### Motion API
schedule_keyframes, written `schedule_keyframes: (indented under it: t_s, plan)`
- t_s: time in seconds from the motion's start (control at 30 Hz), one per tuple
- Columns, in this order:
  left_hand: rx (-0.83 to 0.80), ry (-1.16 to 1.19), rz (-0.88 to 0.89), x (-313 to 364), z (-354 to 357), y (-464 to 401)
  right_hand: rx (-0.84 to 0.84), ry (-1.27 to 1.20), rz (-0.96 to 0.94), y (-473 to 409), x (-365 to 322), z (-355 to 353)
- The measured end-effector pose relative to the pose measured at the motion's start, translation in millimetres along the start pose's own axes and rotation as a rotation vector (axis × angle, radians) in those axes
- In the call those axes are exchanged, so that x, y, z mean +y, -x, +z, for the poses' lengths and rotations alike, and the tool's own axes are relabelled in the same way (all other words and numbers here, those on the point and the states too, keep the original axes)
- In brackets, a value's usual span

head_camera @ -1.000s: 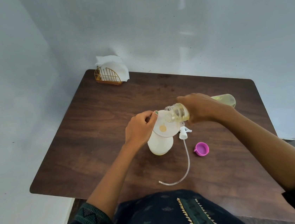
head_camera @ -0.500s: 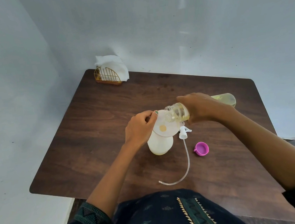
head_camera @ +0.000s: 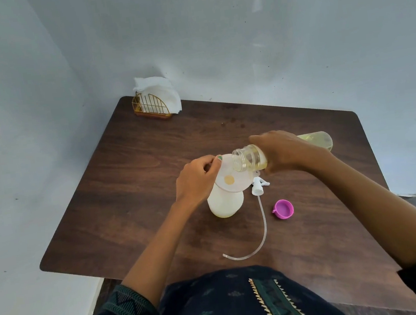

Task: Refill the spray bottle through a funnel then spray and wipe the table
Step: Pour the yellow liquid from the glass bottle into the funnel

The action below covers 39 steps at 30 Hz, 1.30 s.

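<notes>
The white spray bottle (head_camera: 225,203) stands upright near the middle of the dark wooden surface (head_camera: 132,181), with a clear funnel (head_camera: 232,177) seated in its neck. The left hand (head_camera: 195,178) pinches the funnel's rim in its grip. The right hand's (head_camera: 283,152) grip is wrapped round a clear refill bottle (head_camera: 250,159) of yellowish liquid, tipped nearly level, its open mouth over the funnel. Just beside the spray bottle lies the white spray head (head_camera: 258,186) with its curved dip tube (head_camera: 259,239); a pink cap (head_camera: 283,209) rests nearby. A wire napkin holder (head_camera: 153,106) with white napkins sits at the far left corner.
</notes>
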<state>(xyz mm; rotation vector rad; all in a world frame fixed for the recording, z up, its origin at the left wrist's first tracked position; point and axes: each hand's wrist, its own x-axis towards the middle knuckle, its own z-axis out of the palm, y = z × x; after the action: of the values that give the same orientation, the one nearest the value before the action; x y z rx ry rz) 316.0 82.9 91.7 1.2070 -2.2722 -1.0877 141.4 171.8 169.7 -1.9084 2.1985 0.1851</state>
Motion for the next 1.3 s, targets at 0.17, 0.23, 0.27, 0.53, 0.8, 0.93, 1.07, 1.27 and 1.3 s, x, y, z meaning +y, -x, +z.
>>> schedule_keyframes:
  t_s: [0.17,0.23,0.27,0.53,0.8,0.93,1.07,1.27,1.3]
  plan:
    - [0.004,0.013,-0.002,-0.4,0.2,0.6,-0.003,0.004,0.001,0.3,0.0,-0.5]
    - [0.003,0.013,-0.004,-0.7,0.6,0.3,0.000,0.001,0.001,0.4,0.1,-0.6]
    - [0.002,0.013,-0.004,-0.7,0.8,0.1,-0.001,-0.002,0.001,0.6,0.1,-0.9]
    - [-0.001,0.002,-0.009,-0.6,0.0,0.6,0.010,0.001,0.003,0.9,-0.3,-1.3]
    - [-0.004,0.004,-0.014,-1.8,0.1,0.3,0.008,0.004,0.003,0.2,-1.3,-1.9]
    - [-0.003,0.005,-0.014,-2.3,0.4,0.0,0.019,0.007,0.009,-0.1,-0.5,-1.1]
    - [-0.008,0.014,-0.006,-2.5,0.1,0.5,0.014,0.001,0.004,-0.3,-0.5,-1.5]
    - [-0.008,0.009,0.002,-0.8,-0.3,0.4,0.003,-0.004,0.007,0.4,-2.3,-3.5]
    - [-0.008,0.009,0.004,-1.4,0.1,0.2,0.002,-0.003,0.007,0.7,-2.4,-3.8]
